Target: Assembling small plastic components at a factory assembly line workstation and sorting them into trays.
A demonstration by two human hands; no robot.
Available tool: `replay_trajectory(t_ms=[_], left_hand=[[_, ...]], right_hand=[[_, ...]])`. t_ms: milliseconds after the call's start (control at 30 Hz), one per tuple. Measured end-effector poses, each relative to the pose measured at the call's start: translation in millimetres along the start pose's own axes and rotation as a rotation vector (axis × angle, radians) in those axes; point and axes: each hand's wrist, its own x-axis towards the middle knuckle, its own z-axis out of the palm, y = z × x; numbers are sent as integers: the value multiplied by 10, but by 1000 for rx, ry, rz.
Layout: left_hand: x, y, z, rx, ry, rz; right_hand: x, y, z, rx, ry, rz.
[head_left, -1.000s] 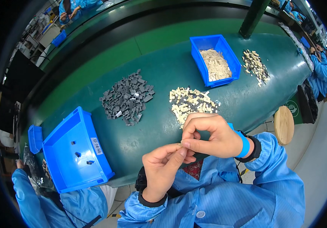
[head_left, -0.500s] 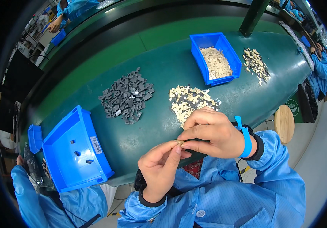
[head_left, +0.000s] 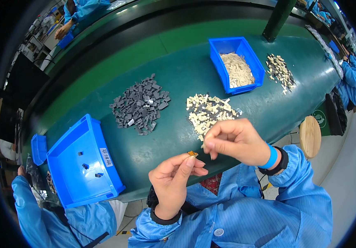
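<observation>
My left hand (head_left: pixel 171 180) pinches a small amber-brown piece (head_left: pixel 192 153) between thumb and forefinger, just above the table's near edge. A short way to the right, my right hand (head_left: pixel 240 142) is apart from it, with thumb and fingertips drawn together; whatever they hold, if anything, is too small to make out. Right beyond that hand lies a heap of small cream and black pieces (head_left: pixel 211 111). Farther left is a pile of dark grey plastic parts (head_left: pixel 140 104).
A blue bin (head_left: pixel 248 87) of flat beige pieces stands at the back. A smaller cream-and-black heap (head_left: pixel 280 72) lies right of it. On the left, a blue tray (head_left: pixel 72 165) holds three small dark parts. A round wooden stool (head_left: pixel 310 136) is at right. Co-workers in blue sit nearby.
My right hand has drawn away from the left fingertips, slightly up and to the right. The amber piece now shows in my left pinch. The left hand has hardly moved.
</observation>
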Motion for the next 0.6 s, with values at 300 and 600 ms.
replay_trajectory(t_ms=[300,600], left_hand=[[-8,-19,39,43,24,22],[54,4,-34,89,-4,46]], right_hand=[[-24,4,105,131,-70,86],[-5,19,67,-89,-102,38]])
